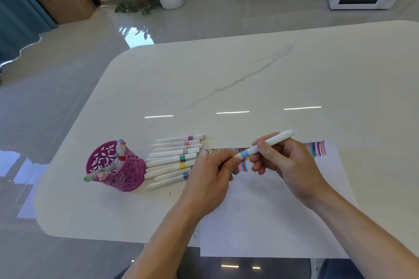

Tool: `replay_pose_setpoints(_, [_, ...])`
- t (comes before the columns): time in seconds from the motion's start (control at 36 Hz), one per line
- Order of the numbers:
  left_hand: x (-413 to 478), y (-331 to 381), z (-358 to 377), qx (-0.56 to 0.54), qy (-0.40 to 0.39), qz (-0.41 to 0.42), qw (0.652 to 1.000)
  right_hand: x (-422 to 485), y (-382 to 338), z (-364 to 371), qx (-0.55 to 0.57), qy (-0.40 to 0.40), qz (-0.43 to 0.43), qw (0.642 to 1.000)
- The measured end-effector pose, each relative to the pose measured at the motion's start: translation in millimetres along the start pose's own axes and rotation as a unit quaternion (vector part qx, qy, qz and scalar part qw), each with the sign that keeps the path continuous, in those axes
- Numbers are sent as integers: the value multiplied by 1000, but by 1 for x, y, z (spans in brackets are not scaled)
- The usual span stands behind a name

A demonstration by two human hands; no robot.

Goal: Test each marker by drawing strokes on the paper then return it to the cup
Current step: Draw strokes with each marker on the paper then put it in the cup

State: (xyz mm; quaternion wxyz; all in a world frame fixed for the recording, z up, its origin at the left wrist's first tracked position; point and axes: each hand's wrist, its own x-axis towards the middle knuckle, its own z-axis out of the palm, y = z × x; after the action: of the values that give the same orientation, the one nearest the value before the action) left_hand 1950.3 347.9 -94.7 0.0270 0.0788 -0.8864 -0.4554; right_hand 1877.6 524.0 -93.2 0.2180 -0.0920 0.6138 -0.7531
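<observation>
**Over the paper: one blue-banded marker, held at both ends**

Above the top edge of the paper (pixel 272 210), you hold the blue-banded marker (pixel 278 137) clear of the sheet and tilted, its far end pointing up and away. Your right hand (pixel 288 161) is wrapped round the white barrel just behind the band. Your left hand (pixel 208 174) pinches the near end; whether a cap sits there I cannot tell.

Expect it to be light and rigid, with a smooth plastic barrel that may slip, so grip close to the band and pull or push straight along the barrel. The magenta cup (pixel 131 172) is cut-out and probably light. Lower markers in gently, because two already lean over its rim.

By count:
- one marker in hand
- about nine loose markers (pixel 172 158) lying side by side on the table (pixel 226 75) between cup and paper, some ends hidden by your left hand
- four in the cup
- one sheet, with a row of coloured strokes (pixel 317 148) along its top
</observation>
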Motion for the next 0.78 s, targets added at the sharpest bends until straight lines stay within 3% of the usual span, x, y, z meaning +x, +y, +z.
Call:
replay_pose_setpoints(0.47, [0,6,-9,-20,8,-22,1000,-4,4,6,-1,0,5,1000])
replay_pose_setpoints(0.78, [5,8,-16,-170,52,-62,982,5,2,-1,61,16,161,985])
